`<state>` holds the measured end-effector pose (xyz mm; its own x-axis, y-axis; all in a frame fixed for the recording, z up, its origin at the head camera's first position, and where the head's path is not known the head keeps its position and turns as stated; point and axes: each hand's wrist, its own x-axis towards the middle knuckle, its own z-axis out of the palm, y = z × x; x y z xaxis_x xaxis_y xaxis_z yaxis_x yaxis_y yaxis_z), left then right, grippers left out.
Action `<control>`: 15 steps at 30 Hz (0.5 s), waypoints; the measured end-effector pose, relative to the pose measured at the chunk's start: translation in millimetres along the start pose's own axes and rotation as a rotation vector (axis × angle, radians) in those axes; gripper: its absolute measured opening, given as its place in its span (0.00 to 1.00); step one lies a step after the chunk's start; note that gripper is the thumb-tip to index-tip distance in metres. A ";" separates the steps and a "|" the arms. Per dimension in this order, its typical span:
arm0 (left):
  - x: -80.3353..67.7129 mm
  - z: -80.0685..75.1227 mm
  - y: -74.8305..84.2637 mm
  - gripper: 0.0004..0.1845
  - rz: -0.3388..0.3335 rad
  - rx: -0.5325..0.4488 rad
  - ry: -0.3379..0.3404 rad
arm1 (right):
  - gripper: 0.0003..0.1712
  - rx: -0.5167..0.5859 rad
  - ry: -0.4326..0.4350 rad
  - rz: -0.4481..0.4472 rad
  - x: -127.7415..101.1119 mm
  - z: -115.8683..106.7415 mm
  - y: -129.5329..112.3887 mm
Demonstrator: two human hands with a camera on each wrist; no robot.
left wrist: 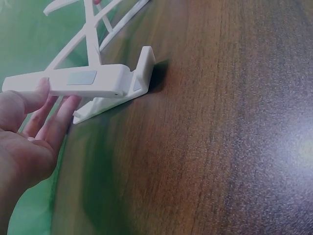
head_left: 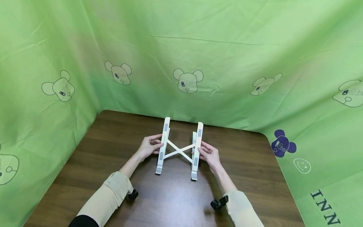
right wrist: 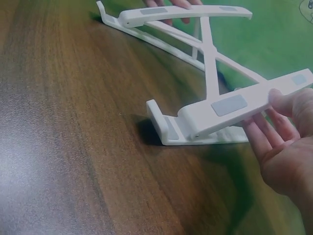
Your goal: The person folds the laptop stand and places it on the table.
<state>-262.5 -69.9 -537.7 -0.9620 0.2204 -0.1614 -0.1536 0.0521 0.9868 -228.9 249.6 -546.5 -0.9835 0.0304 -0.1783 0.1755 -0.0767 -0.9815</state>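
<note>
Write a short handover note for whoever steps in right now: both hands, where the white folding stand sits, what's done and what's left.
Left hand: thumb and fingers grip the stand's left arm.
Right hand: grips the stand's right arm.
White folding stand: mid-table on the wooden table, feet down, arms raised.
Done: arms spread apart, cross braces opened into an X.
Left: whether it is fully open or locked cannot be told; check before letting go.

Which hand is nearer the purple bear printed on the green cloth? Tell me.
Right. The right hand grips the white stand's rail on the purple bear's side; the left hand holds the far rail.
</note>
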 end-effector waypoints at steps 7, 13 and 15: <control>2.9 1.0 -5.0 0.31 0.007 -0.019 -0.016 | 0.33 0.048 -0.025 -0.020 0.2 2.4 1.2; 4.5 1.4 -6.8 0.31 0.009 -0.016 -0.024 | 0.32 0.055 -0.025 -0.028 0.0 2.2 1.5; 4.2 1.5 -6.7 0.31 0.009 -0.017 -0.025 | 0.32 0.044 -0.023 -0.029 -0.2 2.9 1.3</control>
<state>-265.2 -67.9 -545.1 -0.9575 0.2447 -0.1525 -0.1490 0.0330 0.9883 -228.6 246.6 -547.5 -0.9890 0.0099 -0.1477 0.1455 -0.1201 -0.9821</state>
